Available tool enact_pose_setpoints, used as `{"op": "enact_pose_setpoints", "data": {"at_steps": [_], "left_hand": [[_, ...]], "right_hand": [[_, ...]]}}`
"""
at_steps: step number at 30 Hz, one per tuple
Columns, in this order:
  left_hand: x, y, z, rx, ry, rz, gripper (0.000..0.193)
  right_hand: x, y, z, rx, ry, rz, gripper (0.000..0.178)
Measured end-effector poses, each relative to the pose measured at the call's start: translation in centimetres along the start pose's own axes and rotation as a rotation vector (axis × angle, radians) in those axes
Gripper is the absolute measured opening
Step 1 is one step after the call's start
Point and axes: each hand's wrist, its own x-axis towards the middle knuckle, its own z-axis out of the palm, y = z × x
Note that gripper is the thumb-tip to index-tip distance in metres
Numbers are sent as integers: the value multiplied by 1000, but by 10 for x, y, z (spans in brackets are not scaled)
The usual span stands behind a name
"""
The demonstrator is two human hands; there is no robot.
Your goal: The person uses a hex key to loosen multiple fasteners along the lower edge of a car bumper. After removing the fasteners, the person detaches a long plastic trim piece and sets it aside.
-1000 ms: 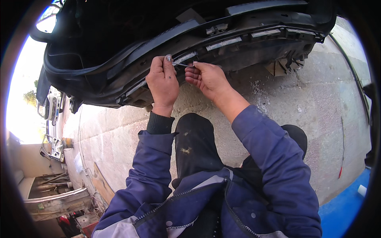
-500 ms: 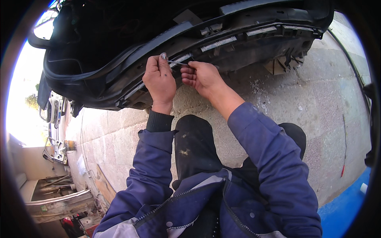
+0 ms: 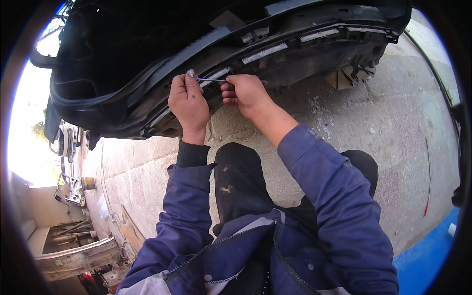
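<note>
Spanning the gap between the hands, a thin metal rod [image 3: 211,79] is showing against the lower edge of a black car bumper [image 3: 295,61]; whether it is touching that edge, I cannot tell. The left hand [image 3: 189,105] is pinching one end between thumb and finger, while the right hand [image 3: 250,96] is gripping the other, its curled fingers hiding the tip. Pale strips [image 3: 265,53] are lining the bumper beside them. Just below the hands, a dark-trousered knee [image 3: 240,169] is taking up the space over the concrete floor [image 3: 403,147]. White crumbs [image 3: 320,117] are lying scattered to the right. Farther right, a slender red-ended rod [image 3: 428,177] is resting near a blue sheet [image 3: 427,250]. Far left, a wooden board [image 3: 130,227] is lying beside thin cables.
</note>
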Motion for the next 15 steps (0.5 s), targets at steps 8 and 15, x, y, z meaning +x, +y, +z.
{"op": "enact_pose_setpoints", "data": {"at_steps": [8,15], "left_hand": [[-12,-12,-12,192,-32,9,33],[-19,-17,-17,300,-55,23,33]], "right_hand": [[-5,2,3,-25,33,-57,17],[-6,8,5,51,25,-92,16]]}}
